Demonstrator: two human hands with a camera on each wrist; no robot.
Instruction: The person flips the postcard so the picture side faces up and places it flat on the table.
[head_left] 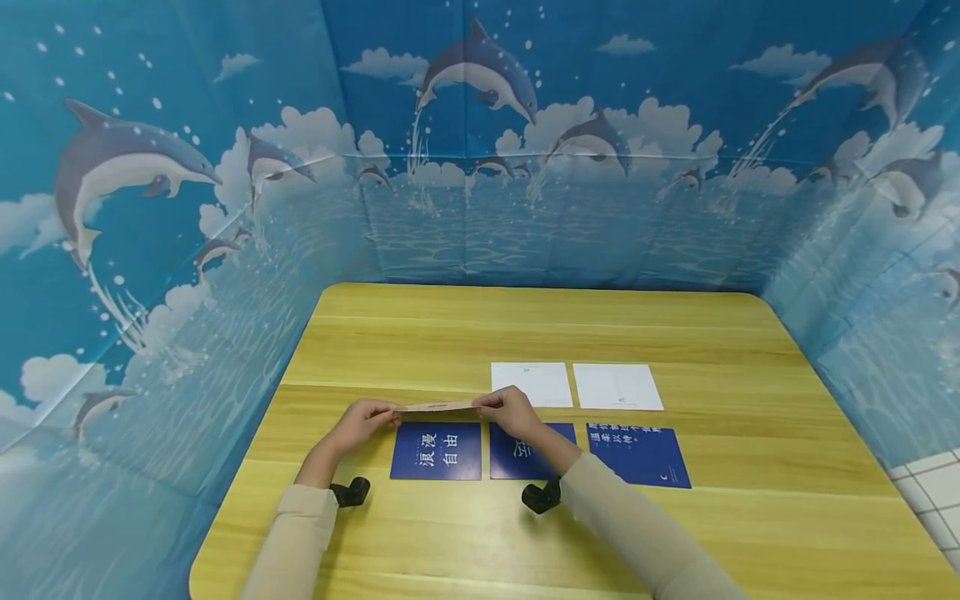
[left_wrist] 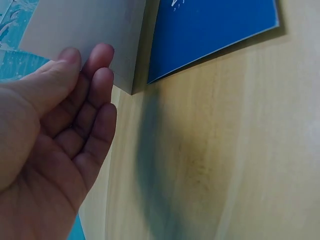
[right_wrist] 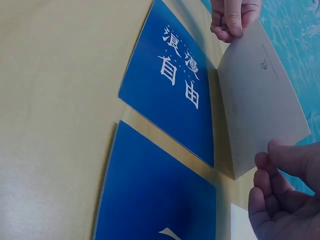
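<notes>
Between my two hands a white-backed card [right_wrist: 260, 95] is held up on edge, slightly bowed, just behind the front row of blue cards. My left hand [head_left: 365, 423] pinches one end of it between thumb and fingers. At the other end, the thumb and fingers of my right hand [head_left: 512, 411] pinch it too. A small printed mark shows on its pale face in the right wrist view. Close below lies a blue card with white characters [head_left: 436, 451]. A second blue card [head_left: 532, 451] lies partly hidden under my right hand and forearm.
A third blue card [head_left: 638, 455] lies to the right, partly behind the right sleeve. Two white cards [head_left: 531, 385] [head_left: 618, 387] lie side by side behind the blue row. The wooden table [head_left: 420, 333] meets a dolphin-printed curtain [head_left: 465, 217] at the back and sides.
</notes>
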